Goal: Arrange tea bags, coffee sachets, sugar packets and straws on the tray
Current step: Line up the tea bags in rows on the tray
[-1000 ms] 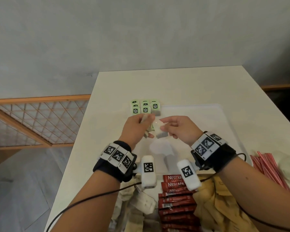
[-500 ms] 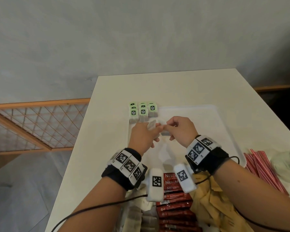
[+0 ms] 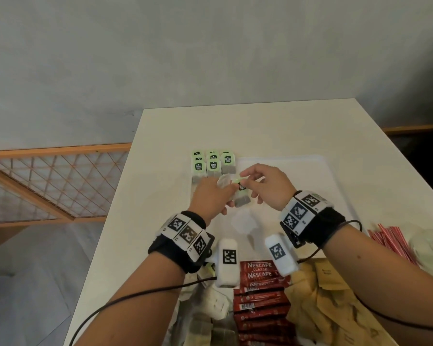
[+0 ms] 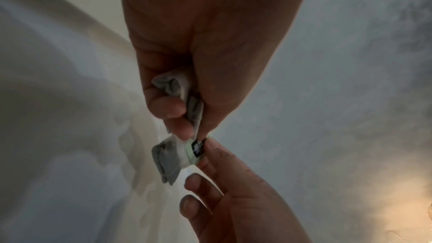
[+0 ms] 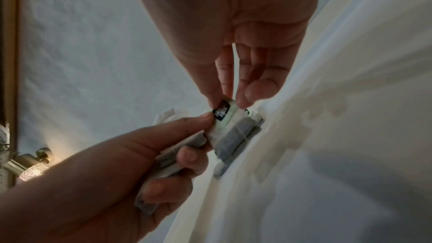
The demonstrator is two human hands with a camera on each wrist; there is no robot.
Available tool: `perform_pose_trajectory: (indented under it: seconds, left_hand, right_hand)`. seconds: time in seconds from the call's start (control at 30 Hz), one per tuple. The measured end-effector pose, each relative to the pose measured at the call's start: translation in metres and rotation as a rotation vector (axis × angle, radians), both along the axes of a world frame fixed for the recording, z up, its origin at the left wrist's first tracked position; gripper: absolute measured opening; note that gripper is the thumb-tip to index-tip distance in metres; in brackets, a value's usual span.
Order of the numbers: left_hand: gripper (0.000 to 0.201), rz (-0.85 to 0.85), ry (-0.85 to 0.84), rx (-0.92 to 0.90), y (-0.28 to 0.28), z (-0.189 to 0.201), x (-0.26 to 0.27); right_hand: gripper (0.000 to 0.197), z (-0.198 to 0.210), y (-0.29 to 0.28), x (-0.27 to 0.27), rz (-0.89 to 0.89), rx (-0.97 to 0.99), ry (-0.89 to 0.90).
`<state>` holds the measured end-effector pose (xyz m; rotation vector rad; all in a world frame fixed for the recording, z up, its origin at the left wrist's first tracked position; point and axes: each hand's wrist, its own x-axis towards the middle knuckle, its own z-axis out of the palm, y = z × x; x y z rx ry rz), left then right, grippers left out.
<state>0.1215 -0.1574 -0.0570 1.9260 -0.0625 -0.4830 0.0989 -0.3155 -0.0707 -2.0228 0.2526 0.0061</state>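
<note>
head view: both hands [image 3: 238, 188] pinch tea bag [image 3: 241, 196] over tray [image 3: 335, 186]; right half bare

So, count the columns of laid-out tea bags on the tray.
3, side by side at the tray's far left corner: left column, middle column, right column. The left hand and right hand may hide more.

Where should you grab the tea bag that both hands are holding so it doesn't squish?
Probably by the stiff green paper tag at its top, pinched from above, as the right hand does. The tea bag hangs soft and floppy below it, while the left hand holds more bags.
</note>
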Motion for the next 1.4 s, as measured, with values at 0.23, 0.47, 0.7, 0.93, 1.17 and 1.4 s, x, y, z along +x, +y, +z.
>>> perform_pose_trajectory:
  seconds: [0.23, 0.47, 0.7, 0.93, 1.17, 1.4]
  left_hand:
    - [0.019, 0.003, 0.246, -0.134, 0.021, -0.012, 0.017]
    - [0.022, 0.102, 0.429, -0.336, 0.044, -0.013, 0.032]
    - [0.024, 0.123, 0.393, -0.347, 0.048, -0.016, 0.031]
    - [0.020, 0.168, 0.255, -0.287, 0.048, -0.015, 0.025]
    - [0.015, 0.076, 0.087, -0.123, 0.035, -0.008, 0.014]
    - [0.008, 0.124, -0.061, 0.055, 0.030, -0.007, 0.002]
  right_hand:
    - [0.006, -0.022, -0.002, 0.036, -0.007, -0.019, 0.131]
    - [0.011, -0.026, 0.000, 0.074, -0.128, 0.031, 0.065]
    - [0.011, -0.025, 0.010, 0.092, -0.160, 0.067, 0.030]
    - [0.030, -0.015, 0.008, 0.080, -0.208, 0.112, -0.007]
    - [0.006, 0.005, 0.017, 0.034, 0.059, 0.207, 0.016]
    - [0.010, -0.004, 0.021, 0.007, -0.057, 0.091, 0.016]
